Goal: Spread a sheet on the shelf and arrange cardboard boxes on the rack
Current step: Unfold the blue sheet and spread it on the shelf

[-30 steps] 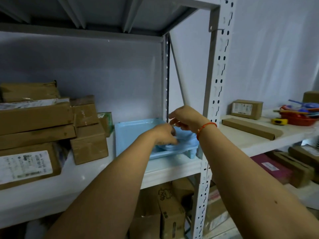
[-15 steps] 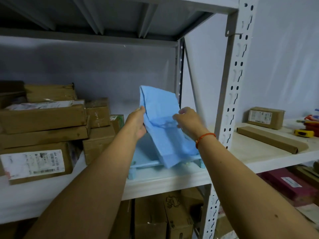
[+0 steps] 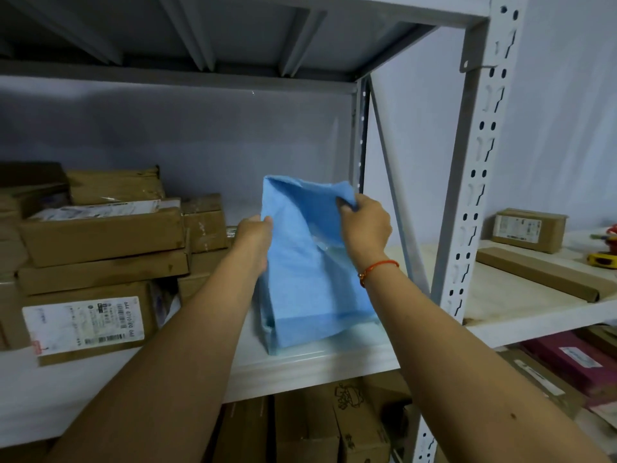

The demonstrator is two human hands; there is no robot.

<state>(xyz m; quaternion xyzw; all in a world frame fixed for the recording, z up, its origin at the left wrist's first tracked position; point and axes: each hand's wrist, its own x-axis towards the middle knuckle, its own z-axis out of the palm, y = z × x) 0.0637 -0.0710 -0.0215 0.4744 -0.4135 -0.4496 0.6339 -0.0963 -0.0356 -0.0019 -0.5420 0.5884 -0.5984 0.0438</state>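
Note:
A light blue folded sheet (image 3: 307,272) stands upright on the white shelf (image 3: 300,365), its lower folds resting on the shelf surface. My left hand (image 3: 255,240) grips its left edge. My right hand (image 3: 365,220), with a red cord on the wrist, pinches its upper right corner. A stack of brown cardboard boxes (image 3: 100,238) fills the left part of the same shelf, the front one carrying a white label (image 3: 83,324).
A white perforated upright (image 3: 474,182) stands right of the sheet. Beyond it another shelf holds a small labelled box (image 3: 529,228), a long flat carton (image 3: 541,274) and a yellow tape measure (image 3: 601,259). More boxes (image 3: 334,426) sit on the level below.
The sheet lay flat on the shelf a second ago; both hands have lifted it upright, and my right hand has slid up to its top corner. The camera has moved closer.

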